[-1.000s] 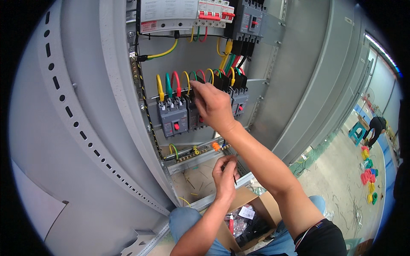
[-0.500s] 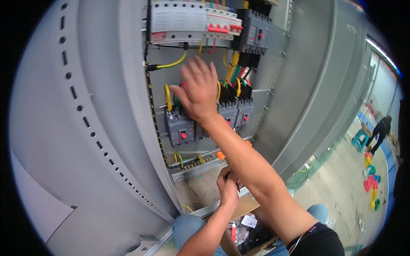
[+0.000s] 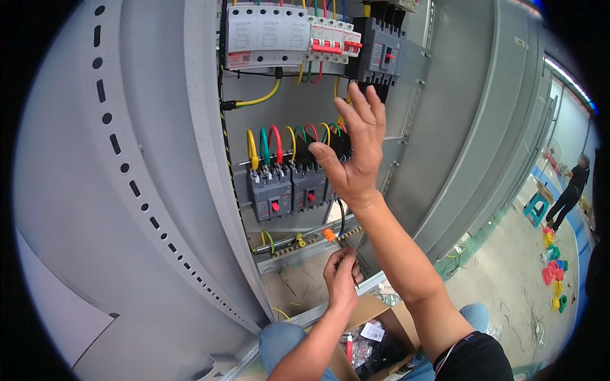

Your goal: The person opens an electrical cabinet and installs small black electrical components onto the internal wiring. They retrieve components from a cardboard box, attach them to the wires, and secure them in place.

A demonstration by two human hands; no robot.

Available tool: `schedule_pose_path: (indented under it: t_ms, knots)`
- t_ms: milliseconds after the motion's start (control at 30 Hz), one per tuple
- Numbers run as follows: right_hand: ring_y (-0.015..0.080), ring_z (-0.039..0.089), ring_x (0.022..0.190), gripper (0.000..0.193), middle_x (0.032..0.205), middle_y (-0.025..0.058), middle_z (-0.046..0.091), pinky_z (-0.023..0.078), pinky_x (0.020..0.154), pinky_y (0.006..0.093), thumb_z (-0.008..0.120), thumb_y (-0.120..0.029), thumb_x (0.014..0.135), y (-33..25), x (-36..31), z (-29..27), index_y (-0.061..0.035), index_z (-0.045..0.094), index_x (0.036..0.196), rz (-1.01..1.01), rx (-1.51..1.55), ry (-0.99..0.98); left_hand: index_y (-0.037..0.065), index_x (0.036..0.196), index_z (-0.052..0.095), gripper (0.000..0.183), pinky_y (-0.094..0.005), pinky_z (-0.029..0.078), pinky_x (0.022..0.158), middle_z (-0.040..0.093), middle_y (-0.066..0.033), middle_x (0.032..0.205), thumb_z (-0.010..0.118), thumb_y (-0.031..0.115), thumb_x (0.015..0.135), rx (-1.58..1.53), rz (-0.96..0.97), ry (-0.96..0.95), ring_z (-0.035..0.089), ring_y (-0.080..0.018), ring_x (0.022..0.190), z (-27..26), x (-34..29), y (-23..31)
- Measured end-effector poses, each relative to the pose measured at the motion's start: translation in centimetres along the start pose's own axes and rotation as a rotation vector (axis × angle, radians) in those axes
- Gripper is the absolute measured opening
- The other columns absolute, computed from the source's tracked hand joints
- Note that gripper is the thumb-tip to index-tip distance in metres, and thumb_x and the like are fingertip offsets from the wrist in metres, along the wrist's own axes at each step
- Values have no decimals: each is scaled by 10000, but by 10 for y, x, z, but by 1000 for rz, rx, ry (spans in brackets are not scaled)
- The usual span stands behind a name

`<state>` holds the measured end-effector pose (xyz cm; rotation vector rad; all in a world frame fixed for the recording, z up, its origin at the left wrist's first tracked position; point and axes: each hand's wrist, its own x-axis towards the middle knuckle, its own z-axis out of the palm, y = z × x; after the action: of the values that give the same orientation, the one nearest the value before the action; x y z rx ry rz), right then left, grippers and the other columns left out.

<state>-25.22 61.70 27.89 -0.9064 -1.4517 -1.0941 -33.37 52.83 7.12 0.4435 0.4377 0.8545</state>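
My right hand (image 3: 358,155) is raised before the grey cabinet, fingers spread and holding nothing. It hides part of a row of dark grey circuit breakers (image 3: 272,197) with red toggles. Yellow, green and red wires (image 3: 275,141) loop into their tops. Lower down, my left hand (image 3: 342,276) is closed in front of the bottom rail (image 3: 286,257). A thin dark piece shows at its fingers, too small to name. Just above that hand, an orange fitting (image 3: 329,235) sits on the rail, and a black cable (image 3: 343,216) comes down beside it.
Overhead are a white surge protector block (image 3: 267,32), small red-levered breakers (image 3: 327,46) and a larger grey breaker (image 3: 381,54). An open cardboard box (image 3: 400,327) with bagged parts stands between my knees. At far right, a person (image 3: 567,193) stands near a teal stool (image 3: 537,208) and coloured wire coils (image 3: 553,273).
My right hand has moved right, away from the left breakers, uncovering their wires. My left hand stays low, shifted only slightly. The person at far right is more upright.
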Motion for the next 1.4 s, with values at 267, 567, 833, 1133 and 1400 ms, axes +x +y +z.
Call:
schedule_pose_path:
  t_ms: [267,567,833,1133,1400]
  knots:
    - [401,419,1427,464,1467,177,550,284,1175,570,713,-217,917,22,-8,78,-67,621,1346,-35,-174,-136,65,1072,671,132,-239,355,534,547,2,819,673,122,953,2,28,-33,476,-81,650,-3,10,-7]
    - [322,687,1072,467,1189,175,695,533,926,392,815,-209,839,-2,-57,-75,3,673,1230,327,433,-567,88,1022,645,121,-249,346,532,530,27,778,667,202,991,-173,23,-30,470,-77,628,-6,13,16]
    - [346,570,1308,888,1435,198,583,449,1089,442,939,-365,685,-15,-162,-154,-41,588,1432,688,606,-1000,65,1120,623,388,-259,398,568,539,-7,846,638,441,1021,-138,-95,-55,486,-93,696,-9,12,3]
    - [163,634,1014,256,1135,106,696,497,908,294,696,-164,981,-7,-181,-165,65,747,1084,1341,723,-506,103,1129,634,287,-339,590,673,694,-54,1106,605,373,1039,78,-31,-120,682,-163,969,4,7,7]
    - [111,617,796,263,857,40,695,508,743,285,649,-212,1020,-10,-180,-161,37,725,983,1469,783,-432,114,1117,618,181,-307,537,621,701,-47,1021,622,257,1006,206,81,-124,679,-155,907,3,5,8]
